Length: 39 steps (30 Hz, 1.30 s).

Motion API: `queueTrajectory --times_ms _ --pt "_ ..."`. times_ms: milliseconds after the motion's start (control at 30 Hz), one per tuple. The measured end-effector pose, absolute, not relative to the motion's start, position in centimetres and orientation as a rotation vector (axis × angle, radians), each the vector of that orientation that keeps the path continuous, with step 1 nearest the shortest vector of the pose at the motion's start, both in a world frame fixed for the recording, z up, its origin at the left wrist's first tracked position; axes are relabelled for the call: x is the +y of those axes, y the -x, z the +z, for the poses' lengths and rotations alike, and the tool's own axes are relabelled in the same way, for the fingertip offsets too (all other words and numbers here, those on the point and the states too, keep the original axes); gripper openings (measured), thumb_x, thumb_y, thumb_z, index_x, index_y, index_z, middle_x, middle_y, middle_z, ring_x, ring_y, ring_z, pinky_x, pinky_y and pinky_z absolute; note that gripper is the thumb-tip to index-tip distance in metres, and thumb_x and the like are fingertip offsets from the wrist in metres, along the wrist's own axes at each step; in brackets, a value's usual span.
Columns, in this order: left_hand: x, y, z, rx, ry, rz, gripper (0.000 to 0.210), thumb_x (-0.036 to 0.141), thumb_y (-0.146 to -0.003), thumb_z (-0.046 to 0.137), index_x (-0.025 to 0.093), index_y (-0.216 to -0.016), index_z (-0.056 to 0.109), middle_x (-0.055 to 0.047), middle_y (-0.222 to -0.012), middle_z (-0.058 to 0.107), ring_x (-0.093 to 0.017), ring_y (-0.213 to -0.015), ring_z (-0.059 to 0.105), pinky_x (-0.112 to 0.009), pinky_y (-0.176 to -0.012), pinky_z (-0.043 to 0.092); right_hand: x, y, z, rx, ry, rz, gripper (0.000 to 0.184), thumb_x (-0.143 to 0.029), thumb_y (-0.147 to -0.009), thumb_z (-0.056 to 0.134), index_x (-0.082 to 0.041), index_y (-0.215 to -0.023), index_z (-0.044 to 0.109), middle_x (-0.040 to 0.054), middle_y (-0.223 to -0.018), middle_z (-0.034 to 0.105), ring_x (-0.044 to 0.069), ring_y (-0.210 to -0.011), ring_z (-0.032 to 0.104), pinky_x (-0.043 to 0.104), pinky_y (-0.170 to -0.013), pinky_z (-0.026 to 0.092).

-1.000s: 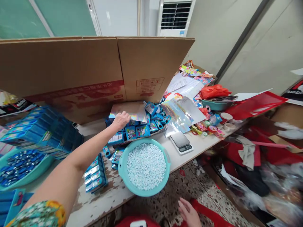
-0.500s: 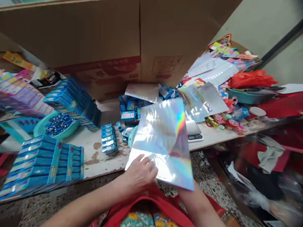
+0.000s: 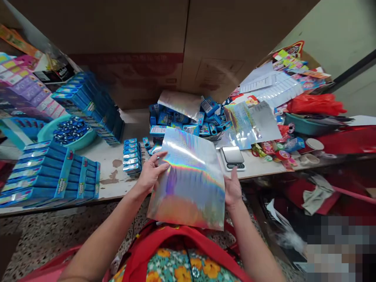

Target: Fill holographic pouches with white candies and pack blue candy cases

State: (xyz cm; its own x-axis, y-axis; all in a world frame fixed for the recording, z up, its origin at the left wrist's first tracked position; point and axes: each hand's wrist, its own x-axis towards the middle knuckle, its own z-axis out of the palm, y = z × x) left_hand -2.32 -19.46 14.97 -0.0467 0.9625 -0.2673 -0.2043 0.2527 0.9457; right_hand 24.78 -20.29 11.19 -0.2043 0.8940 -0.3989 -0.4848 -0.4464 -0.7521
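Observation:
A shiny holographic sheet is held up in front of me, over the table's near edge, with rainbow streaks across it. My left hand holds its left edge, the thumb and index finger showing at the border. On the opposite edge is my right hand, thumb pointing up and the other fingers partly hidden behind the sheet. A small digital scale lies just beyond my right thumb. Behind the sheet's top edge is a heap of small blue boxes, with another silvery sheet on top.
Stacked blue cartons and a teal bowl of blue-wrapped pieces stand left. A short row of blue boxes is nearer. A large cardboard box looms behind. Holographic sheets, wrappers and a red plastic bag crowd the right.
My left hand has moved from the sheet's lower face up to its left edge. My right hand has come out from beneath to the right edge. The scale is now uncovered.

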Motion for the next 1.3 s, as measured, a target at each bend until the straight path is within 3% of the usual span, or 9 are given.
queueTrajectory --times_ms 167,267,367,500,667,800,967,1133,1300 --pt "-19.4 1.7 14.9 1.338 -1.182 0.97 0.047 0.031 -0.067 0.073 0.018 -0.112 0.067 -0.006 -0.107 0.068 -0.018 -0.09 0.062 -0.027 -0.079 0.049 -21.5 -27.2 12.7 -0.618 1.31 1.432 0.084 -0.03 -0.054 0.086 -0.022 -0.128 0.05 0.0014 -0.082 0.073 0.016 -0.065 0.067 0.026 -0.062 0.055" --pt "-19.5 0.6 15.7 1.417 -1.404 0.913 0.032 0.03 -0.075 0.066 0.019 -0.105 0.07 -0.005 -0.097 0.071 -0.018 -0.09 0.062 -0.029 -0.084 0.048 -22.4 -27.7 13.5 -0.624 1.344 1.303 0.099 -0.03 -0.055 0.085 -0.028 -0.14 0.035 -0.0009 -0.08 0.072 0.015 -0.063 0.066 0.027 -0.061 0.055" --pt "-20.0 -0.2 16.8 1.523 -1.666 0.958 0.017 0.028 -0.08 0.062 0.021 -0.091 0.073 -0.004 -0.093 0.068 -0.017 -0.089 0.061 -0.031 -0.086 0.047 -23.1 -28.7 13.6 -0.686 1.391 1.145 0.085 -0.033 -0.056 0.084 -0.025 -0.132 0.048 0.001 -0.084 0.071 0.014 -0.064 0.064 0.027 -0.061 0.054" --pt "-21.2 -0.4 18.8 1.558 -2.106 1.135 0.012 0.024 -0.082 0.061 0.02 -0.082 0.072 -0.006 -0.107 0.063 -0.018 -0.104 0.056 -0.034 -0.093 0.043 -23.2 -30.1 14.5 -1.003 1.507 0.828 0.041 -0.042 -0.066 0.077 -0.016 -0.097 0.069 0.0061 -0.087 0.066 0.019 -0.078 0.062 0.037 -0.075 0.052" --pt "-22.5 -1.5 21.8 1.279 -2.536 1.165 0.018 0.021 -0.089 0.05 0.019 -0.096 0.067 -0.002 -0.079 0.069 -0.012 -0.076 0.062 -0.025 -0.074 0.046 -22.5 -26.0 19.4 -1.657 1.365 0.165 0.053 -0.048 -0.067 0.075 -0.023 -0.112 0.064 0.0102 -0.12 0.055 0.032 -0.122 0.042 0.052 -0.104 0.031" --pt "-22.3 -1.4 23.7 1.273 -2.571 1.127 0.019 0.022 -0.088 0.051 0.02 -0.096 0.068 -0.002 -0.082 0.07 -0.012 -0.076 0.063 -0.023 -0.073 0.046 -20.4 -21.1 21.6 -2.148 1.08 0.454 0.015 -0.026 -0.085 0.058 -0.028 -0.094 0.07 0.0 -0.089 0.07 0.019 -0.09 0.061 0.043 -0.102 0.033" --pt "-20.2 4.1 22.5 1.638 -1.825 1.148 0.018 0.03 -0.082 0.057 0.016 -0.081 0.068 -0.001 -0.075 0.067 -0.012 -0.067 0.059 -0.021 -0.062 0.043 -15.5 -22.3 19.4 -2.057 1.204 0.948 0.024 -0.039 -0.082 0.06 -0.019 -0.081 0.072 0.0016 -0.076 0.07 0.015 -0.069 0.06 0.025 -0.066 0.044" --pt "-17.2 9.3 15.2 1.659 -1.287 0.967 0.027 0.04 -0.072 0.061 0.014 -0.078 0.067 0.0 -0.063 0.062 -0.012 -0.057 0.053 -0.021 -0.052 0.038 -10.6 -21.9 13.7 -1.906 1.243 1.339 0.029 -0.042 -0.073 0.065 -0.016 -0.083 0.073 0.0015 -0.074 0.069 0.014 -0.066 0.058 0.025 -0.062 0.043" --pt "-14.8 12.0 9.0 1.891 -1.486 0.671 0.026 0.037 -0.078 0.053 0.018 -0.082 0.071 -0.006 -0.082 0.071 -0.021 -0.078 0.062 -0.028 -0.067 0.044 -7.8 -18.7 7.6 -1.581 1.464 1.391 0.032 -0.043 -0.063 0.07 -0.013 -0.073 0.069 -0.0002 -0.057 0.06 0.01 -0.05 0.047 0.023 -0.049 0.036"
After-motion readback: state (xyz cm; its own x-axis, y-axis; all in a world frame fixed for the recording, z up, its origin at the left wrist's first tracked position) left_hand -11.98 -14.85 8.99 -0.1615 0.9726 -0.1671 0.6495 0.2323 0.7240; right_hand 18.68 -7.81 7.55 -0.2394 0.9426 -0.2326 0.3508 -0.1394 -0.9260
